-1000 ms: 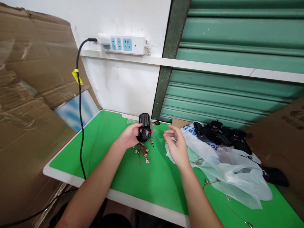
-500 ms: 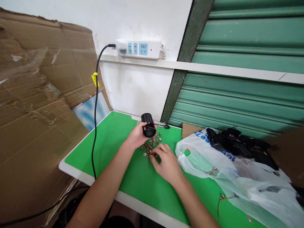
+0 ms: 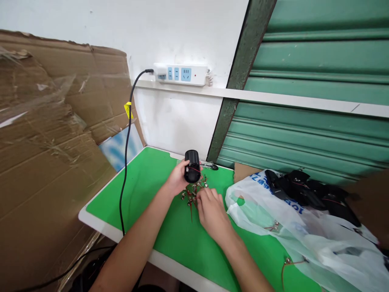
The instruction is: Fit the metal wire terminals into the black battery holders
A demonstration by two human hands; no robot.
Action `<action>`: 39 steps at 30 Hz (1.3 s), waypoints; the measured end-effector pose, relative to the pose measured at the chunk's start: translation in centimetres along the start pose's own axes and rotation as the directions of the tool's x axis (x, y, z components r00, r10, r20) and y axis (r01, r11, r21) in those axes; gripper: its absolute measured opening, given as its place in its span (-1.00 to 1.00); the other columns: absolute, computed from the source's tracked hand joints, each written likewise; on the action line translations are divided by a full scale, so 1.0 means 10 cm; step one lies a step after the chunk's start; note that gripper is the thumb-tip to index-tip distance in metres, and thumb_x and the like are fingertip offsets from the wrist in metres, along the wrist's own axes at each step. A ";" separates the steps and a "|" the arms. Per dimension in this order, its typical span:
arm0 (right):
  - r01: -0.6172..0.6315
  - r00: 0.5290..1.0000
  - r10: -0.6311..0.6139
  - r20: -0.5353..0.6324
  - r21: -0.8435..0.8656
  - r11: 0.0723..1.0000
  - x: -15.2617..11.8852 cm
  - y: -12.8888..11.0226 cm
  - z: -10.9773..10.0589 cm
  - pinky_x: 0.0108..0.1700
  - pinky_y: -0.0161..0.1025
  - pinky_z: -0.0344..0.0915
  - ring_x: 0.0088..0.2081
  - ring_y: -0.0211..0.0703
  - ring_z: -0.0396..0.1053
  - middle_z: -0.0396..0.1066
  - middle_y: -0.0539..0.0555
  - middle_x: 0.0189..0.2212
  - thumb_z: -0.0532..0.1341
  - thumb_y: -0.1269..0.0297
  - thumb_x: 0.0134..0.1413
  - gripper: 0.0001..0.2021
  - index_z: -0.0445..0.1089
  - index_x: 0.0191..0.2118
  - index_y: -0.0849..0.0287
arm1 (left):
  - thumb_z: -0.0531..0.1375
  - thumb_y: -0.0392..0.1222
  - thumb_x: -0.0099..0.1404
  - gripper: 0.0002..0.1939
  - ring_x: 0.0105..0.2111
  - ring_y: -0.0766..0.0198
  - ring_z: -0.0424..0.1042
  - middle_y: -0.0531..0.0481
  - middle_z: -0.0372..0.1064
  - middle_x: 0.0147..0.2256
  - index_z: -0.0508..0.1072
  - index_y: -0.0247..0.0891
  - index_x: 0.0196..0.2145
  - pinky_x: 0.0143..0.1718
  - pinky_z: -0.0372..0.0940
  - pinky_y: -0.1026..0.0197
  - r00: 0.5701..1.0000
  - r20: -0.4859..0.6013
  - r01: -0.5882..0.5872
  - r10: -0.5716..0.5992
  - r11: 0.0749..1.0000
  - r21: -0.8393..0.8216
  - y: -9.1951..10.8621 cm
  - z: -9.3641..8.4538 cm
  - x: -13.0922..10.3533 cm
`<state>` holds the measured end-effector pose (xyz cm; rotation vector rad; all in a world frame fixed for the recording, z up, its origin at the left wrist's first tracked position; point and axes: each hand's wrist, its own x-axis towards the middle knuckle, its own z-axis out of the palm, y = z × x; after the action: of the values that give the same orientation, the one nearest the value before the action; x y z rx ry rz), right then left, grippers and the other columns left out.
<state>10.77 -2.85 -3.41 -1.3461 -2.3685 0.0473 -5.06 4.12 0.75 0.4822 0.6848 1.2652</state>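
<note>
My left hand [image 3: 178, 178] is closed around a black plastic casing [image 3: 192, 164], rounded at its ends, with a thin red wire across its front. It is held up over the far part of the green table. Just below it lies a pile of small metal contacts with red wires [image 3: 191, 197]. My right hand [image 3: 212, 211] is at the right side of this pile, its fingers drawn together at the tips. Whatever they pinch is hidden. A slim metal tool with a black end [image 3: 210, 166] lies behind the casing.
A white plastic bag [image 3: 261, 207] with several black casings [image 3: 304, 186] on it covers the right of the green table [image 3: 133, 194]. A black cable [image 3: 124, 182] hangs from the power strip [image 3: 182, 75] across the table's left. Cardboard [image 3: 54, 162] stands at left.
My right hand's fingers have closed from a looser, more open curl over the metal pieces. The casing in my left hand is turned more upright. The camera view has tilted slightly upward.
</note>
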 end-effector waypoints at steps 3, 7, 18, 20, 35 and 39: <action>-0.070 0.991 0.064 -0.121 -0.044 0.997 0.02 0.20 -0.14 -0.21 -0.14 0.11 -0.23 -0.02 0.29 0.40 0.11 -0.27 0.05 0.47 0.32 -0.86 0.30 -0.23 0.14 | 0.03 -0.15 0.40 -0.59 -0.38 0.09 0.57 -0.28 0.59 -0.25 0.49 -0.43 0.03 -0.42 0.45 0.15 0.992 0.077 0.095 -0.099 0.994 0.061 0.05 -0.04 -0.02; -0.134 0.965 0.096 -0.244 -0.145 0.980 0.04 0.43 -0.25 -0.21 -0.12 0.07 -0.21 0.00 0.31 0.41 0.14 -0.25 0.03 0.47 0.32 -0.87 0.29 -0.19 0.14 | 0.04 -0.11 0.42 -0.56 -0.39 0.07 0.59 -0.32 0.60 -0.23 0.48 -0.43 0.09 -0.43 0.47 0.13 0.928 0.191 0.279 -0.320 0.937 0.211 0.04 -0.10 -0.06; -0.109 0.962 0.077 -0.262 -0.110 0.988 0.02 0.50 -0.31 -0.17 -0.13 0.06 -0.20 -0.03 0.36 0.42 0.15 -0.21 0.01 0.48 0.32 -0.85 0.28 -0.18 0.15 | 0.06 -0.07 0.43 -0.56 -0.35 0.08 0.59 -0.31 0.61 -0.21 0.48 -0.41 0.09 -0.36 0.47 0.10 0.846 0.197 0.426 -0.495 0.850 0.309 -0.12 -0.11 -0.03; -0.108 0.960 0.075 -0.268 -0.110 0.988 0.02 0.50 -0.32 -0.16 -0.13 0.07 -0.21 -0.04 0.36 0.43 0.15 -0.21 0.01 0.49 0.32 -0.85 0.29 -0.18 0.15 | 0.07 -0.05 0.43 -0.55 -0.35 0.08 0.59 -0.31 0.61 -0.22 0.48 -0.40 0.10 -0.35 0.48 0.09 0.834 0.207 0.437 -0.512 0.841 0.320 -0.12 -0.11 -0.03; -0.153 0.738 0.638 -0.218 0.867 0.473 0.11 0.43 -0.25 -0.29 -0.21 0.36 -0.36 -0.16 0.40 0.47 0.05 -0.35 0.34 0.03 0.06 -0.71 0.48 -0.22 0.15 | 0.03 -0.07 0.43 -0.52 -0.24 0.03 0.60 -0.34 0.50 0.07 0.44 -0.34 0.17 -0.43 0.53 0.07 0.829 0.411 0.352 -0.379 0.925 0.142 -0.13 0.01 -0.14; -0.117 0.755 0.600 -0.267 0.844 0.523 0.11 0.45 -0.25 -0.26 -0.19 0.39 -0.30 -0.11 0.44 0.52 0.10 -0.31 0.32 0.08 0.09 -0.78 0.53 -0.35 0.14 | 0.04 -0.05 0.42 -0.53 -0.22 0.00 0.61 -0.30 0.53 0.04 0.44 -0.30 0.17 -0.39 0.53 0.05 0.806 0.444 0.360 -0.392 0.919 0.159 -0.14 0.01 -0.13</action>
<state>14.91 -0.01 -1.76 -1.1489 -1.2339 0.6868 -4.23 2.53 0.11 0.6458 0.3823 0.7070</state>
